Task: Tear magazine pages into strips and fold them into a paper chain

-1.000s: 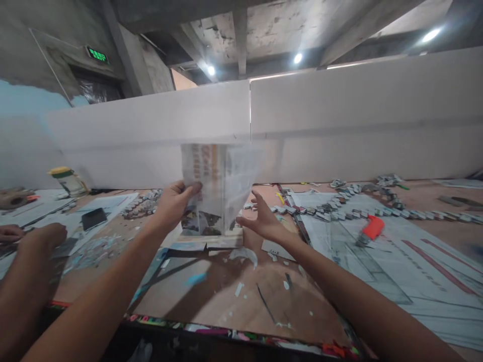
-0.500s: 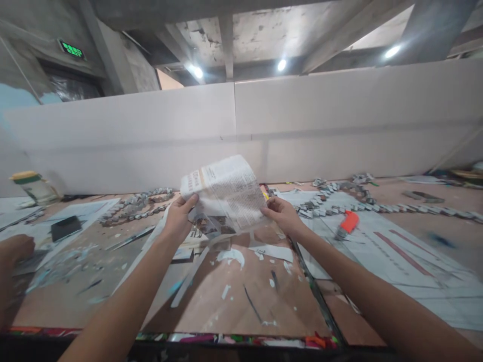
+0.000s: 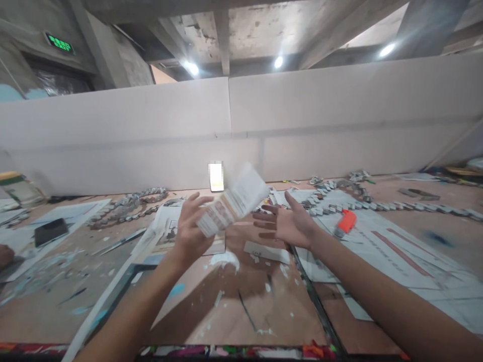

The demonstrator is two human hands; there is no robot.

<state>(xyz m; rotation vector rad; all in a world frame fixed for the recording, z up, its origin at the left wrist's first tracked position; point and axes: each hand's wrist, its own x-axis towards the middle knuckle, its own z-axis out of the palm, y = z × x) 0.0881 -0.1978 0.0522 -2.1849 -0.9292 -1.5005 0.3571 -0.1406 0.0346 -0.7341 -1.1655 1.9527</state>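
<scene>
My left hand (image 3: 190,232) grips a folded sheet of newspaper (image 3: 234,200), which is blurred and slants up to the right above the table. My right hand (image 3: 290,224) is just right of the paper, palm turned inward, fingers spread, holding nothing. Beneath both hands lie flat newspaper pages (image 3: 171,229) and small white scraps (image 3: 226,260) on the brown table top (image 3: 241,306).
A lit phone (image 3: 216,176) leans on the white partition (image 3: 320,125) behind. An orange utility knife (image 3: 345,221) lies right of my right hand, near chains of folded paper links (image 3: 381,205). More links (image 3: 128,203), a black phone (image 3: 51,230) and a jar (image 3: 17,186) sit left.
My right hand has let go of the newspaper and opened. The left hand has folded the sheet smaller and swung it lower. The lit phone behind is now uncovered.
</scene>
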